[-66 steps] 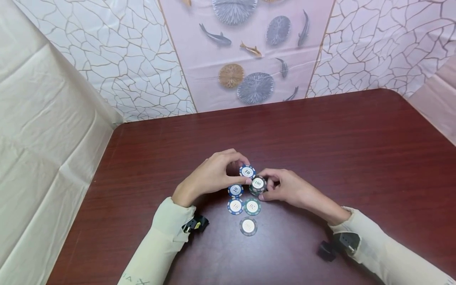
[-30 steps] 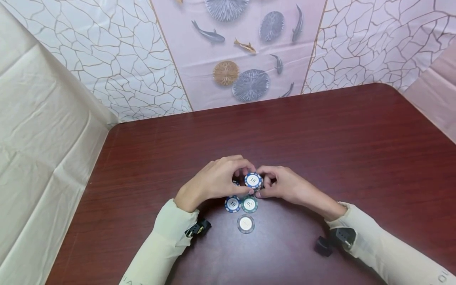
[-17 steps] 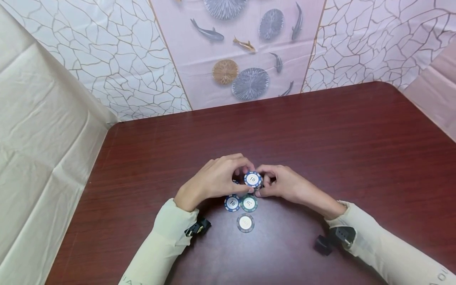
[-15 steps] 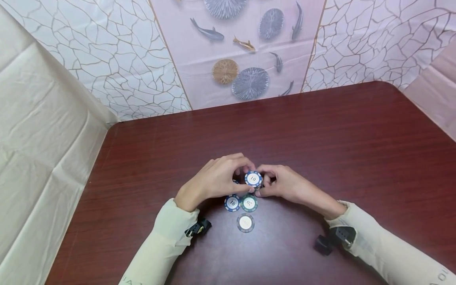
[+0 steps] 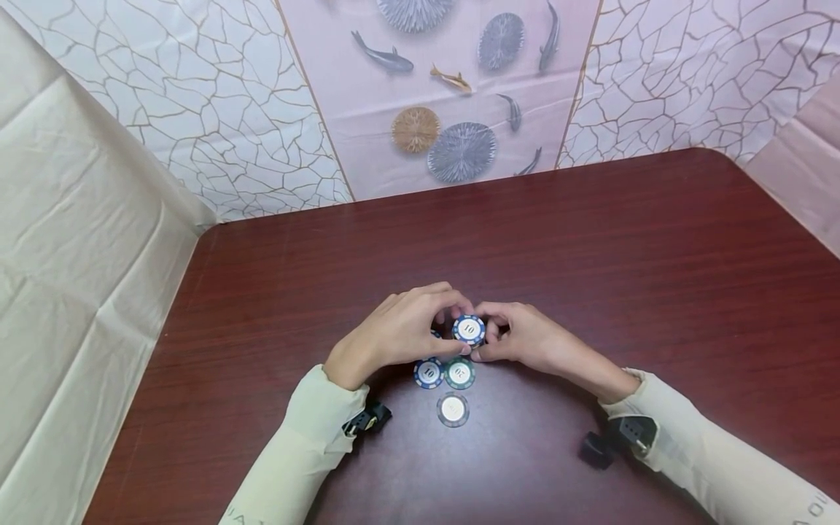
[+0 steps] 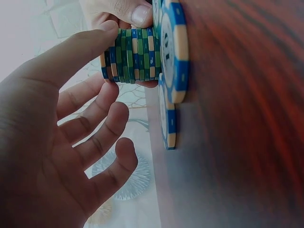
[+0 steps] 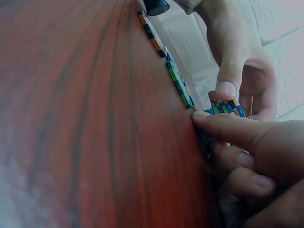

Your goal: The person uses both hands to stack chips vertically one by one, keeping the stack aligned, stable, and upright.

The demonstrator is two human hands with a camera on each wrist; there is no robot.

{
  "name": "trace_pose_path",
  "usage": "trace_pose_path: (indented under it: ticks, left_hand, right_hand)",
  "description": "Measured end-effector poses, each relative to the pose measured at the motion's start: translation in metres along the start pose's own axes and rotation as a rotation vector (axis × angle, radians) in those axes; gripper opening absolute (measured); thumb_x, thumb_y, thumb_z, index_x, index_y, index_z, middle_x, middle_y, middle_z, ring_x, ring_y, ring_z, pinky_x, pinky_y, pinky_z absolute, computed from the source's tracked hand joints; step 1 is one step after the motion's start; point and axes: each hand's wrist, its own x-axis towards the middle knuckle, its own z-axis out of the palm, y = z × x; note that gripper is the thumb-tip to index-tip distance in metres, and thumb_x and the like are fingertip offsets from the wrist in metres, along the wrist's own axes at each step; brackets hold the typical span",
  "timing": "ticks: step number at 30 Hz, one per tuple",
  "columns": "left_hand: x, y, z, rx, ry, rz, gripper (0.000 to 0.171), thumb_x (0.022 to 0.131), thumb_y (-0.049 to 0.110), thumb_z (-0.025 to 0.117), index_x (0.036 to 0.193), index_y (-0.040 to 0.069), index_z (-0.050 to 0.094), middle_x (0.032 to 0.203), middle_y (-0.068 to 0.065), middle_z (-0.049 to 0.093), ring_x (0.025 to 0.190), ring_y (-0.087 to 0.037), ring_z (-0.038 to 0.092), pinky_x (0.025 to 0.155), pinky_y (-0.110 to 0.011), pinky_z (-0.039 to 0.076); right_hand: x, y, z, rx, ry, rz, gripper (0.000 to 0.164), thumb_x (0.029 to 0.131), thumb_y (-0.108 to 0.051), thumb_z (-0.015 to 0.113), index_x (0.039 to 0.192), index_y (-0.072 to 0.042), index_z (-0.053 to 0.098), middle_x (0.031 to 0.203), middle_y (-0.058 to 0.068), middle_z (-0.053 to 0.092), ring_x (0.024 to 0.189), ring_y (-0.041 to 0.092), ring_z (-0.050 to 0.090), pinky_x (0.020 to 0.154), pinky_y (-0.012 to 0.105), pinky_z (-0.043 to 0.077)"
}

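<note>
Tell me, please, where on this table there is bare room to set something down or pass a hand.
The table lies bare between the hands and the patterned backdrop, and along its right side. It is crowded where the left hand and right hand meet on the chip stack, with the loose chips just nearer.

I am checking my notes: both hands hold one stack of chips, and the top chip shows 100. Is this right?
Not quite. Both hands hold the stack, but its top chip shows 10, not 100; the head view shows it.
</note>
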Motion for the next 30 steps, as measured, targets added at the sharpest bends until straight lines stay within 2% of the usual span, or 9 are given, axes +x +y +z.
trace_pose_path:
  ticks: [5,9,13,17,24,30]
  left_hand:
    - [-0.002,-0.003,-0.004,-0.004,0.002,0.001,0.045,0.088,0.049,0.085,0.126,0.029,0.07,0.108,0.016,0.063,0.094,-0.001,0.061,0.076,-0.029,0.052]
    - [-0.004,-0.006,-0.011,0.006,0.017,-0.003,0.044,0.093,0.052,0.079,0.128,0.026,0.07,0.107,0.015,0.064,0.092,-0.003,0.061,0.076,-0.029,0.052]
    - [-0.006,-0.009,-0.017,-0.001,0.021,0.005,0.038,0.098,0.047,0.074,0.128,0.024,0.072,0.104,0.015,0.066,0.085,-0.005,0.061,0.07,-0.028,0.052]
    - [-0.009,-0.014,-0.023,-0.024,0.005,0.011,0.029,0.101,0.035,0.074,0.127,0.022,0.073,0.101,0.014,0.068,0.084,-0.006,0.061,0.069,-0.029,0.051]
    - [-0.015,-0.026,-0.03,-0.065,-0.1,-0.028,0.03,0.096,0.016,0.076,0.125,0.022,0.073,0.104,0.01,0.067,0.09,-0.011,0.061,0.076,-0.032,0.051]
    - [-0.017,-0.032,-0.027,-0.069,-0.228,-0.093,0.04,0.09,0.017,0.085,0.127,0.027,0.073,0.112,0.01,0.066,0.099,-0.01,0.06,0.085,-0.034,0.051]
  right_hand:
    - [0.001,0.0,0.001,0.004,0.007,-0.017,0.036,0.084,-0.012,0.088,0.116,-0.011,0.071,0.068,-0.005,0.055,0.063,0.009,0.05,0.061,0.025,0.038]
    - [0.001,0.0,0.001,0.015,0.008,-0.011,0.038,0.084,-0.011,0.088,0.119,-0.011,0.071,0.069,-0.004,0.055,0.062,0.009,0.048,0.06,0.025,0.037]
    - [0.001,-0.001,0.001,0.022,0.0,-0.007,0.039,0.085,-0.011,0.088,0.12,-0.011,0.071,0.069,-0.003,0.054,0.062,0.01,0.048,0.059,0.025,0.036]
    - [0.001,-0.001,0.001,0.024,-0.007,-0.003,0.039,0.086,-0.011,0.088,0.12,-0.011,0.071,0.069,-0.003,0.054,0.062,0.01,0.048,0.059,0.025,0.037]
    - [0.001,-0.001,0.001,0.021,0.002,0.005,0.039,0.086,-0.01,0.088,0.121,-0.011,0.071,0.069,-0.003,0.055,0.062,0.01,0.049,0.061,0.025,0.038]
    - [0.001,-0.002,0.002,0.027,0.005,0.002,0.04,0.085,-0.01,0.088,0.121,-0.01,0.07,0.069,-0.003,0.055,0.062,0.01,0.048,0.06,0.026,0.037]
